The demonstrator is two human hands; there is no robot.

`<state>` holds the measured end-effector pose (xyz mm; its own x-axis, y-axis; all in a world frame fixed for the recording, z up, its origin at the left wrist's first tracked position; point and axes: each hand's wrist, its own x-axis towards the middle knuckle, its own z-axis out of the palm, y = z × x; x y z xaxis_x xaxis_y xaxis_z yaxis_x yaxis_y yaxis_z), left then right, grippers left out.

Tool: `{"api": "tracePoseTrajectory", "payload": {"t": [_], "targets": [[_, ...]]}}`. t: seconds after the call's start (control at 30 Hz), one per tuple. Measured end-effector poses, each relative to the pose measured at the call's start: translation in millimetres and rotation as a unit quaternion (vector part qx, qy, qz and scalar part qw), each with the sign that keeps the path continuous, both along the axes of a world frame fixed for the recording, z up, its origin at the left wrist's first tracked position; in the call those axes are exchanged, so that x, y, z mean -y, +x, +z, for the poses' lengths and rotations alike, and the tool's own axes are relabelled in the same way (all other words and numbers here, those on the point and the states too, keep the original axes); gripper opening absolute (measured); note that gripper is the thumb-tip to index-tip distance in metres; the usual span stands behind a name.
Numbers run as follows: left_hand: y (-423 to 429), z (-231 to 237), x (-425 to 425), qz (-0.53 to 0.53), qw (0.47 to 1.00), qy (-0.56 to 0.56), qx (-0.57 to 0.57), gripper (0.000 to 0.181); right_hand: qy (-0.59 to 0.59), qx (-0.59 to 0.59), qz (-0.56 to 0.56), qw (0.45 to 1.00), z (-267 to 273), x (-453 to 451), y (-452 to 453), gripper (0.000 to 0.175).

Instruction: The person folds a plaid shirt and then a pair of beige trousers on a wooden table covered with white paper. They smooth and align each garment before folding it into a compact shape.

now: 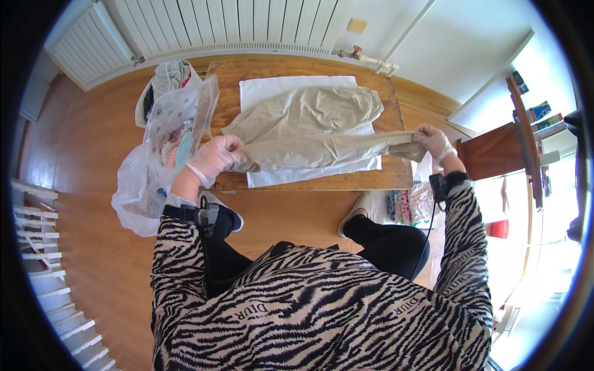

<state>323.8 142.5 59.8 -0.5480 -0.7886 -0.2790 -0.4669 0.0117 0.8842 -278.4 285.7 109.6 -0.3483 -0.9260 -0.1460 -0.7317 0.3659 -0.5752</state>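
Observation:
Beige trousers [320,111] with gathered cuffs lie across a white cloth [274,178] on a low wooden table [222,74]. The near leg is stretched sideways between my two gloved hands. My left hand [216,157], in a clear thin glove, grips the trousers at the left end of this leg. At the right end, my right hand [435,141] pinches the fabric near its hem, just past the table's right edge. The far leg rests wrinkled on the cloth, its cuff towards the right.
Left of the table, clear plastic bags [167,120] hold fabric items, and a white container [141,99] holds more clothes. Folded printed fabrics [401,206] lie on the floor at right. A radiator [236,28] and valve pipe [357,55] line the wall behind. A wooden cabinet [492,150] stands at right.

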Motion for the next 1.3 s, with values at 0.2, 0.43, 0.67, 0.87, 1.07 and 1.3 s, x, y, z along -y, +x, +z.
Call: {"api": "tracePoseTrajectory", "payload": {"t": [0.2,0.43,0.67,0.87,1.07,1.3], "targets": [[-3.8,-28.8,55.5,0.127,0.986,0.002,-0.11,0.011,0.007,0.168,-0.046,0.985,18.2,115.5,-15.1,0.028],[-19.1,-47.3,88.4,0.189,0.979,-0.077,0.028,0.015,-0.036,0.221,-0.111,0.968,-28.1,204.7,-4.5,0.045],[-43.4,-46.2,89.5,0.168,0.919,-0.222,0.279,0.022,-0.038,0.071,-0.134,0.988,-94.1,220.0,-1.4,0.067],[-66.0,-20.8,83.0,0.14,0.861,-0.356,0.336,0.021,-0.119,0.171,-0.152,0.966,-114.9,214.0,2.2,0.057],[-110.3,-23.3,51.9,-0.06,0.866,-0.454,0.203,0.036,-0.158,0.237,-0.183,0.941,-127.9,193.7,-11.3,0.052],[-130.1,-55.5,28.5,-0.135,0.86,-0.364,0.331,0.083,-0.112,0.011,-0.123,0.986,-133.6,176.8,-14.1,0.028]]}}
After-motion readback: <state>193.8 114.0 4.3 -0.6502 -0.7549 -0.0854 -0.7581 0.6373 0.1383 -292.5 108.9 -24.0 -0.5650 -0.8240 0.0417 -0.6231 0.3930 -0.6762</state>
